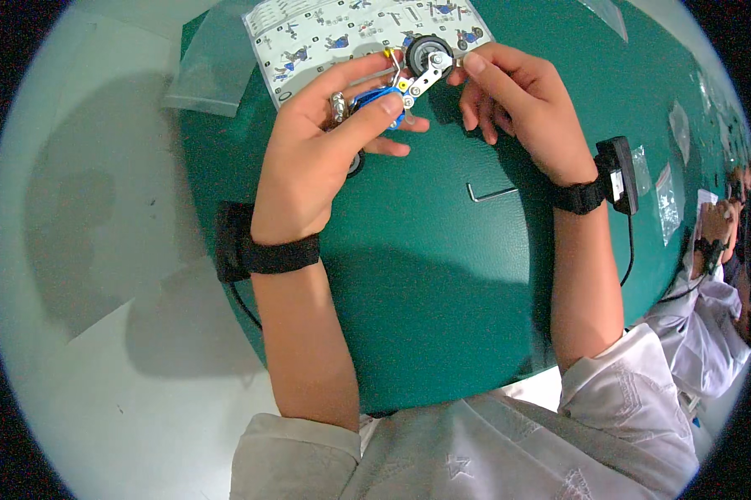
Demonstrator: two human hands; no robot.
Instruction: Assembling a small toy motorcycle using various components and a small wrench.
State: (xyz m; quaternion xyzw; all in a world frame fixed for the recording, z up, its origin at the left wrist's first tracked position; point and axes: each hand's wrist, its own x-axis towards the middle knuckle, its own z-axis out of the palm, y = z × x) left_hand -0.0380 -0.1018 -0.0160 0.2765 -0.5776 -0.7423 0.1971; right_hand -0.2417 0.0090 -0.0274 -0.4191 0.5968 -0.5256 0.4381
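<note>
My left hand point(313, 154) is closed around a small model motorcycle point(421, 81) with a blue body and light metal links. Its thumb presses on the blue part point(374, 99). A black front wheel point(429, 57) with a grey hub points away from me, and part of a second wheel point(356, 163) shows under the palm. My right hand point(517, 100) pinches thumb and index finger at the end of the front wheel's axle. Whatever small piece lies between those fingertips is mostly hidden. Below the hands, an L-shaped hex key point(492, 195) rests on the green mat.
A printed picture instruction sheet point(296, 37) lies beyond the hands. Clear plastic bags are at the far left point(213, 75) and on the right point(667, 204) of the green table mat point(434, 308). At the far right, another person's hand point(717, 221) shows.
</note>
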